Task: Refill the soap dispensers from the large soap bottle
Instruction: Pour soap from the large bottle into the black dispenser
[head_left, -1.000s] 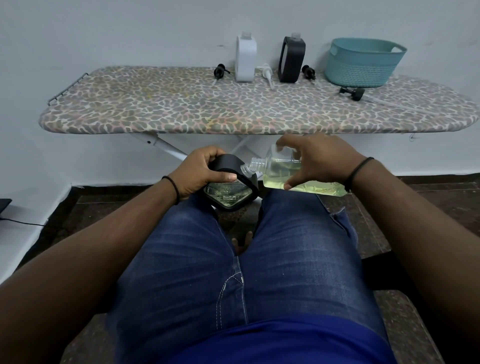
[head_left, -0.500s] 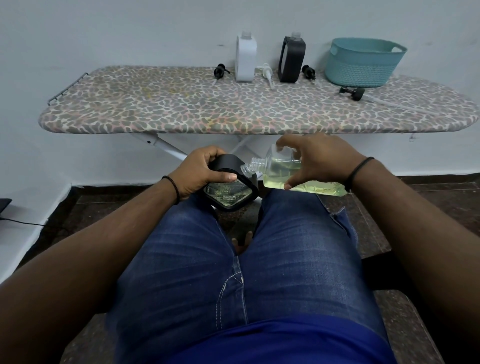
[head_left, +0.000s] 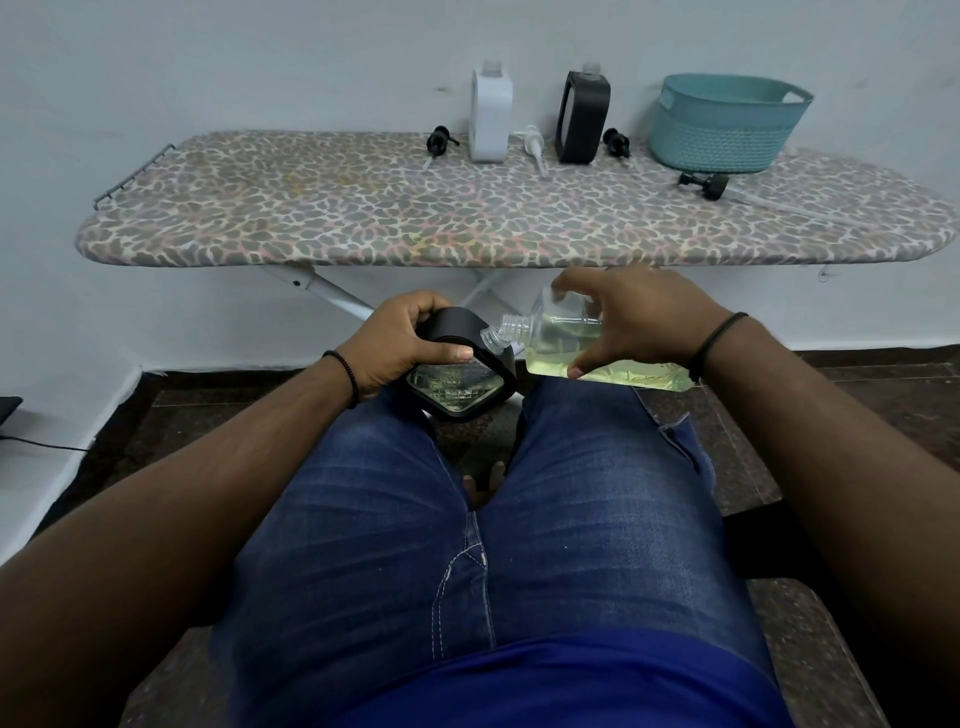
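I'm mid-pour, I judge: my right hand (head_left: 644, 322) grips the tilted bottle (head_left: 582, 348), its neck at the mouth of the dispenser (head_left: 457, 374), which my left hand (head_left: 400, 338) clasps over my knees at twelve o'clock. Next I should tip further, steadily. I read no labels or writing.

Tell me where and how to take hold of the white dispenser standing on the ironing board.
Grip the white dispenser around its flat, slab-like body at mid-height, coming from the front. It stands upright with its narrow clear neck uncapped, so keep it vertical. The white pump lies close at its right base; approach above that.
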